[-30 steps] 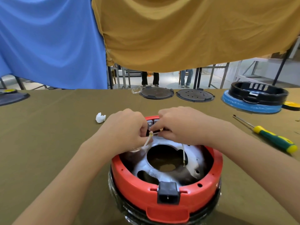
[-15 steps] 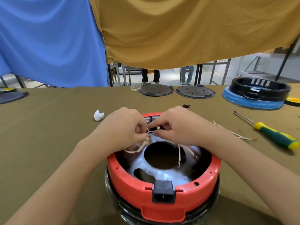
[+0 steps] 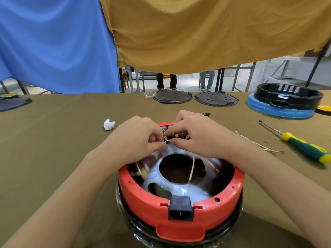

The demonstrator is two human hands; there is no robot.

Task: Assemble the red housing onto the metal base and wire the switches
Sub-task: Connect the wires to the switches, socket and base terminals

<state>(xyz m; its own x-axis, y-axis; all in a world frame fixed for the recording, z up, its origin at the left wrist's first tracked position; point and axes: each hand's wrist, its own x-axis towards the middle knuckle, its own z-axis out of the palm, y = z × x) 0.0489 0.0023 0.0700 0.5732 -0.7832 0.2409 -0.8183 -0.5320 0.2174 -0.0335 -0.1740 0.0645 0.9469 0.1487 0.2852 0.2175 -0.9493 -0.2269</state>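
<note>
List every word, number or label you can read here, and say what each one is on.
None can be read.
White label inside the black ring: too blurred to tell whether it carries text.
Red housing, black socket and screwdriver: no print shows.

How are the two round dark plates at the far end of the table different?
The left plate has a plain top with no holes to be seen; the right plate has a ring of small holes. The left plate has a clear plastic bit beside it; the right plate has none by it. Both are dark, round, flat, of about the same size, and lie side by side on the olive table.
</note>
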